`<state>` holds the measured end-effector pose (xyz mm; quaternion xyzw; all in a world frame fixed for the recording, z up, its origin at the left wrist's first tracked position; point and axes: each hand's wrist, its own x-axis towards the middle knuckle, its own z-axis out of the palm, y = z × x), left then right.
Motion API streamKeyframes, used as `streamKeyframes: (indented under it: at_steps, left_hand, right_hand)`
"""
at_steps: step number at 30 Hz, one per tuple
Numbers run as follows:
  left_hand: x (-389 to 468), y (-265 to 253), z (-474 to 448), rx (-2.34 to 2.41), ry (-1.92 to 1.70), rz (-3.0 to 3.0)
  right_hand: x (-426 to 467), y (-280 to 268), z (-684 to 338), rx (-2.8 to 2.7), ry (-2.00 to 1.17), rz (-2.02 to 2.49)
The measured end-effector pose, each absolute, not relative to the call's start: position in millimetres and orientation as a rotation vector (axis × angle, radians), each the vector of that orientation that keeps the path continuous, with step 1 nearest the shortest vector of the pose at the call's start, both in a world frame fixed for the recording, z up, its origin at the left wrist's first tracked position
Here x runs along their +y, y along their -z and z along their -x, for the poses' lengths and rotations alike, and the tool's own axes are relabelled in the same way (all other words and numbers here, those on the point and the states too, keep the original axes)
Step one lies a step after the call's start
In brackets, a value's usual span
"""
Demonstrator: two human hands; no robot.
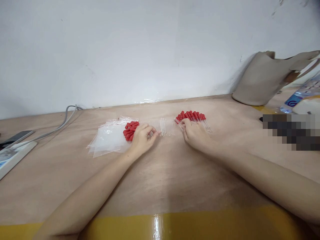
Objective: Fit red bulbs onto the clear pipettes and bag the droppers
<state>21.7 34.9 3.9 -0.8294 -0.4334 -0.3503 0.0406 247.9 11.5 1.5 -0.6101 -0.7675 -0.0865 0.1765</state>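
Observation:
My left hand (144,136) is closed, thumb and fingertips together at the left end of a row of clear thin glass tubes (163,126). What it pinches, if anything, is too small to make out. Beside its knuckles lies a pile of red rubber bulbs (129,132), partly hidden by the hand. My right hand (194,134) pinches a thin glass dropper (178,120) with red at its far end. Right behind that hand, a row of droppers with red bulbs (192,116) lies side by side, their clear stems partly covered by my fingers.
Flat clear zip bags (107,138) lie stacked left of the bulbs. A grey cable (58,128), a phone (20,136) and a white power strip (17,156) are further left. At right stand a beige bag (262,78) and a plastic bottle (297,96). A white wall rises behind.

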Motion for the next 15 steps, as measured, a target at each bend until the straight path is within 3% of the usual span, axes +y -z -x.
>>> streamKeyframes:
  at_steps: [3,9,15]
  left_hand:
    - [60,-21,6,-1.471,0.863,2.475]
    - [82,-41,57,-1.596,0.434,2.550]
    - [85,-32,58,-1.588,0.292,2.527]
  right_hand:
    - [5,19,-267,-2.088,0.304,1.479]
    - [11,36,-278,-1.995,0.037,1.391]
    - [10,35,-276,-2.050,0.034,1.361]
